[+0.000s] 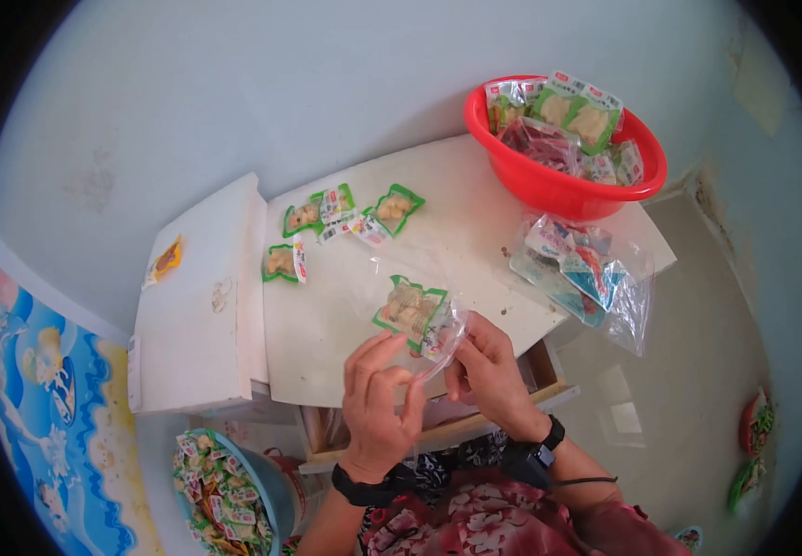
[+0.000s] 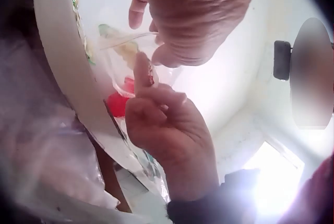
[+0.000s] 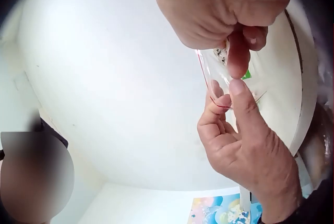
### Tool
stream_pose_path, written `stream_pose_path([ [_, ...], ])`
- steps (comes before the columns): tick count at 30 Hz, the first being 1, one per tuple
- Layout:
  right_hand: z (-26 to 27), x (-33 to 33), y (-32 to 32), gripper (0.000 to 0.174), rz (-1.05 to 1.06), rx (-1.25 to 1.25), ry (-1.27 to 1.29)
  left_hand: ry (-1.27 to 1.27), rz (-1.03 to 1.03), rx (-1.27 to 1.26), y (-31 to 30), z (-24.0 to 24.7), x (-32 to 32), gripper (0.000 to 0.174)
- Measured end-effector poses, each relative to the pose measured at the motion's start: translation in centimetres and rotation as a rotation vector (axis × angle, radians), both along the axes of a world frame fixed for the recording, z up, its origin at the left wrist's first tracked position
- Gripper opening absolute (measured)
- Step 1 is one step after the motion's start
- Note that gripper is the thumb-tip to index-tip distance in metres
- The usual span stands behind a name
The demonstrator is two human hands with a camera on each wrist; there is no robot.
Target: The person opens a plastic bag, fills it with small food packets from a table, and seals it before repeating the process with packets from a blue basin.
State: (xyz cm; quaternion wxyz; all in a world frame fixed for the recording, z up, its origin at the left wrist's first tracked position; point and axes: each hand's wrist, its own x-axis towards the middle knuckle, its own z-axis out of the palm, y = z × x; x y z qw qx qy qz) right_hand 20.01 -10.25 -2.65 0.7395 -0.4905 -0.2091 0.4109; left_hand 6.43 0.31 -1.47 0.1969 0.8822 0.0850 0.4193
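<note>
A clear plastic bag with a red line along its mouth is held between both hands above the table's front edge. In it, or right behind its film, lies a green-edged food packet. The left hand pinches the bag's rim at the left; in the right wrist view the left hand has thumb and fingers at that rim. The right hand grips the bag's right side with curled fingers; the left wrist view shows the right hand close by the film.
Several green-edged packets lie on the white table. A red basin of packets stands at the back right, with a clear bag of blue packs before it. A blue tub of packets is lower left; an open drawer lies below.
</note>
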Motion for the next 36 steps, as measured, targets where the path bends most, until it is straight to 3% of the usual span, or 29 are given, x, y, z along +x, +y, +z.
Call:
stream_pose_path([
  [1,-0.1,0.0,0.0,0.019,0.010,0.001,-0.004,0.003,0.053,0.036,0.2,0.4,0.0,0.017],
  [4,0.0,-0.5,0.4,0.019,-0.001,-0.035,-0.011,0.070,0.163,-0.192,1.1,-0.9,-0.6,0.021],
  [10,-0.7,-0.7,1.4,0.019,-0.027,-0.062,-0.090,0.049,-0.186,-0.173,-1.5,-1.6,0.2,0.023],
  [13,-0.5,-0.3,1.4,0.015,0.048,-0.059,-0.043,0.042,-0.261,-0.319,-0.7,-1.7,-0.1,0.024],
  [14,-0.4,-0.1,1.4,0.014,0.099,-0.085,-0.153,0.043,-0.286,-0.364,-0.5,-1.7,-0.3,0.023],
  [16,-0.2,0.3,1.6,0.013,0.201,-0.129,-0.373,0.119,-0.271,-0.373,0.1,-1.5,-0.9,0.024],
  [19,-2.6,0.5,3.2,0.015,0.111,-0.033,-0.615,0.168,-0.192,-0.368,0.3,-0.5,-1.2,0.030],
  [22,-1.7,0.8,2.7,0.018,0.265,-0.019,-0.394,0.132,-0.064,-0.309,-0.6,0.7,-1.0,0.043],
  [26,-1.0,1.9,2.5,0.023,0.321,-0.112,-0.456,0.050,-0.009,-0.193,-0.9,2.7,0.3,0.059],
  [29,-0.6,1.7,2.2,0.024,0.276,-0.094,-0.566,0.070,0.056,-0.049,-0.8,4.1,2.0,0.062],
  [32,-1.6,1.3,1.9,0.026,0.222,-0.054,-0.623,0.349,0.157,-0.037,-0.7,4.7,3.7,0.052],
  [33,-1.6,1.5,1.9,0.026,0.216,-0.091,-0.649,0.461,0.118,-0.033,-0.2,4.6,4.1,0.033],
  [34,-1.6,1.6,1.9,0.027,0.201,-0.128,-0.677,0.470,0.115,-0.009,-0.1,4.3,4.3,0.028],
  [36,-1.6,1.5,1.8,0.027,0.142,-0.100,-0.408,0.491,0.097,0.039,-0.1,3.6,4.8,0.020],
])
